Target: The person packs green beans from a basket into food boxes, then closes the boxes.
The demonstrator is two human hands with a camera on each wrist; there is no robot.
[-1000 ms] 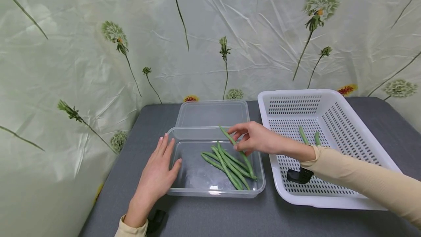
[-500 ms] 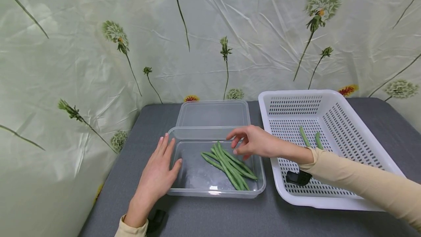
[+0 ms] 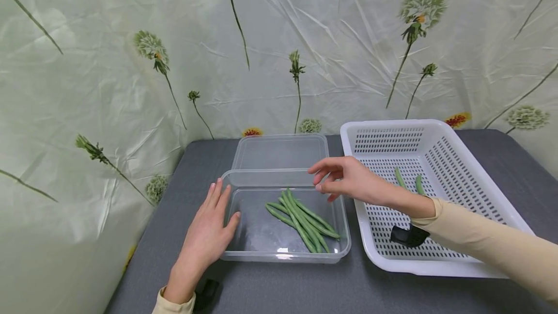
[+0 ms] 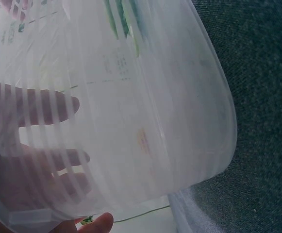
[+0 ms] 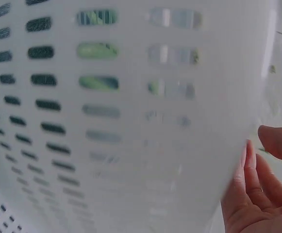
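Observation:
Several green beans (image 3: 301, 222) lie bunched in the right half of a clear plastic container (image 3: 253, 256). My left hand (image 3: 207, 229) rests along the container's left rim with its fingers straight; the left wrist view shows the fingers (image 4: 48, 109) through the clear wall. Above the container's right rim hovers my right hand (image 3: 342, 178), fingers loosely bent and holding nothing. To the right stands a white slotted basket (image 3: 379, 260). Two green beans (image 3: 399, 178) show in it, partly hidden behind the right forearm. Its wall (image 5: 131, 145) fills much of the right wrist view.
A clear lid (image 3: 283, 151) lies flat behind the container. Everything stands on a dark grey cloth-covered table (image 3: 192, 168). A floral curtain (image 3: 261, 62) hangs behind and to the left.
My right hand has let go of a green bean, which now lies with the others in the container. The hand has then lifted slightly toward the right. My left hand has stayed put.

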